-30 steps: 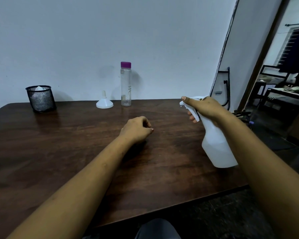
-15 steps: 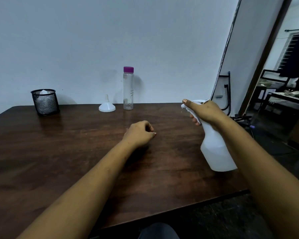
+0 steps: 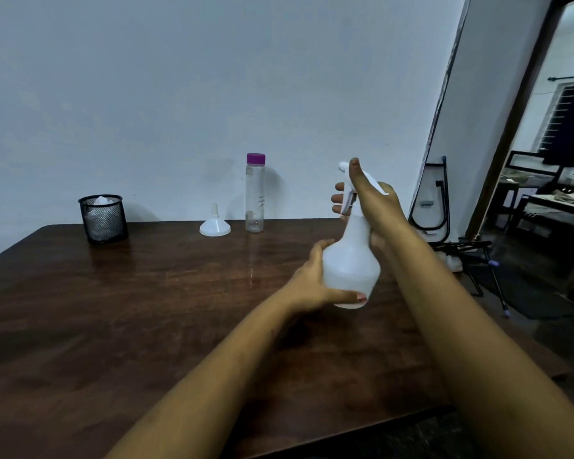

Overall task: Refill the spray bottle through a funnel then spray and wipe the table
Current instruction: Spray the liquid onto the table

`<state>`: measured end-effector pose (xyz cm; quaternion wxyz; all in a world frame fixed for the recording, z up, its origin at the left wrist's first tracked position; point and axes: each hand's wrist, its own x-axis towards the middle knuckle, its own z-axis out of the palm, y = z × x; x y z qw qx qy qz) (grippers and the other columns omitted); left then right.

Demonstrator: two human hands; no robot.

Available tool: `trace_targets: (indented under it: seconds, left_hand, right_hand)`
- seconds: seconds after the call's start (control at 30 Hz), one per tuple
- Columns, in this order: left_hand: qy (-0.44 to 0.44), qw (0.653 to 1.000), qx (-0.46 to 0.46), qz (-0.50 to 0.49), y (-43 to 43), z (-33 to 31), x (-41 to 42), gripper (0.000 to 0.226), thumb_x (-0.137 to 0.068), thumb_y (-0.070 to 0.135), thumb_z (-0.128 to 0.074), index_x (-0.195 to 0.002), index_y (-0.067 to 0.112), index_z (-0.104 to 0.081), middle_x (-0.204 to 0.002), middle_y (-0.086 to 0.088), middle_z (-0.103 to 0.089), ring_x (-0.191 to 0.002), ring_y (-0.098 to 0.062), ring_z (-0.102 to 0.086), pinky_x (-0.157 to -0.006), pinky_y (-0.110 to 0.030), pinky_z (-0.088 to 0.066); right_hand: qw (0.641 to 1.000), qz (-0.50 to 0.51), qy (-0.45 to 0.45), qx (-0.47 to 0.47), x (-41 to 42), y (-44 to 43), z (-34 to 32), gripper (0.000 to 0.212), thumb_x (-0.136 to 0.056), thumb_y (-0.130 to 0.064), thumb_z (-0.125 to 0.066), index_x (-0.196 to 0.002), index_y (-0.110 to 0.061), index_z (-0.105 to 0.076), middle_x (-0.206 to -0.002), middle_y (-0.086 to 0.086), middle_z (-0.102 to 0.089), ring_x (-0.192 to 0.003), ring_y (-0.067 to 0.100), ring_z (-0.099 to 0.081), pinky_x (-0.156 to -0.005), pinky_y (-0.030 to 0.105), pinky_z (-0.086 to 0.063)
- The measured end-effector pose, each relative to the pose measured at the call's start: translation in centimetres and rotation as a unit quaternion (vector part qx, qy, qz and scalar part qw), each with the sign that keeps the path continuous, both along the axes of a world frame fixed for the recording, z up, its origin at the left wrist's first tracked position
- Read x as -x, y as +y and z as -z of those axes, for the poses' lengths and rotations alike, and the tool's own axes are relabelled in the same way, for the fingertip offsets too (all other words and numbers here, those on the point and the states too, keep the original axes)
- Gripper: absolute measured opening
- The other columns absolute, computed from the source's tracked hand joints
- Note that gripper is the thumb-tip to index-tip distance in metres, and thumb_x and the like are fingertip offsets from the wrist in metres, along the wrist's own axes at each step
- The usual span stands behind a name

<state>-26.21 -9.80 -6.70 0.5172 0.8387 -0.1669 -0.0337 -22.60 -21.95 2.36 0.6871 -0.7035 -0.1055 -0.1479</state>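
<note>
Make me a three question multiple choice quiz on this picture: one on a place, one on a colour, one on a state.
1. Where is the funnel? A. on a shelf B. on the table, left of the clear bottle C. on the floor
2. The clear bottle's cap is: A. green B. purple C. black
3. The spray bottle is: A. gripped by both hands B. in one hand C. standing untouched
Answers: 1 B, it sits beside the bottle. 2 B, the cap shows purple. 3 A, the left hand cups its body, the right hand grips its head.
</note>
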Motion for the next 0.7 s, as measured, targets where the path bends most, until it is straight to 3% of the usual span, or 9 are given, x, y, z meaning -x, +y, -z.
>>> trace_targets:
  seconds: [0.1, 0.2, 0.3, 0.43, 0.57, 0.7]
  left_hand:
    - [-0.085, 0.989, 0.043, -0.114, 0.2, 0.7, -0.4, 0.091, -0.064, 0.036, -0.083, -0.135, 0.036, -0.026, -0.127, 0.002, -0.044, -0.116, -0.019, -0.046, -0.097, -0.037, -0.046]
    - [-0.136, 0.963, 0.021, -0.231, 0.5, 0.6, -1.1, 0.094, -0.059, 0.042, -0.083, -0.135, 0.034, -0.029, -0.132, 0.000, -0.044, -0.119, -0.023, -0.045, -0.098, -0.040, -0.042]
    - [-0.148, 0.944, 0.022, -0.295, 0.8, 0.4, -2.4, 0.095, -0.059, 0.041, -0.082, -0.137, 0.028, -0.029, -0.132, -0.004, -0.040, -0.124, -0.029, -0.042, -0.100, -0.038, -0.037]
    - [-0.165, 0.931, 0.016, -0.324, 1.2, 0.0, -4.5, 0.096, -0.062, 0.040, -0.081, -0.140, 0.023, -0.026, -0.135, -0.006, -0.037, -0.126, -0.029, -0.038, -0.100, -0.034, -0.032]
    - [-0.131, 0.942, 0.031, -0.307, 1.8, -0.6, -6.9, 0.098, -0.063, 0.039, -0.083, -0.140, 0.024, -0.024, -0.140, -0.006, -0.035, -0.129, -0.028, -0.036, -0.104, -0.038, -0.034]
    - [-0.126, 0.962, -0.049, -0.238, 4.5, -2.1, -10.0, 0.094, -0.066, 0.027, -0.083, -0.140, 0.024, -0.024, -0.140, -0.008, -0.040, -0.128, -0.027, -0.041, -0.106, -0.042, -0.039]
  right_hand:
    - [0.999, -0.016, -0.027, -0.019, -0.5, 1.4, -0.2, 0.036, -0.082, -0.062, -0.059, -0.101, -0.035, -0.072, -0.083, 0.011, -0.066, -0.091, 0.018, -0.067, -0.083, 0.033, -0.053]
    - [0.999, 0.016, -0.023, -0.026, -1.5, 3.2, 0.5, 0.068, -0.062, -0.072, -0.069, -0.110, -0.024, -0.068, -0.104, 0.003, -0.070, -0.097, 0.021, -0.066, -0.089, 0.035, -0.051]
    - [0.997, 0.069, -0.004, 0.036, -2.1, 5.2, 2.8, 0.063, -0.069, -0.050, -0.076, -0.120, -0.021, -0.054, -0.110, 0.001, -0.062, -0.100, 0.020, -0.061, -0.091, 0.041, -0.051]
    - [0.981, 0.137, -0.025, 0.135, -4.3, 6.1, 3.4, 0.060, -0.078, -0.038, -0.071, -0.130, -0.021, -0.048, -0.118, 0.006, -0.056, -0.109, 0.026, -0.056, -0.095, 0.041, -0.046]
    - [0.971, 0.151, -0.012, 0.182, -7.1, 6.1, 1.5, 0.040, -0.080, -0.029, -0.073, -0.113, -0.012, -0.058, -0.113, 0.005, -0.064, -0.101, 0.024, -0.060, -0.076, 0.028, -0.041]
    - [0.966, 0.153, -0.010, 0.208, -11.4, 5.9, 0.6, 0.036, -0.079, -0.020, -0.074, -0.110, -0.010, -0.061, -0.112, 0.007, -0.065, -0.100, 0.026, -0.062, -0.076, 0.029, -0.044]
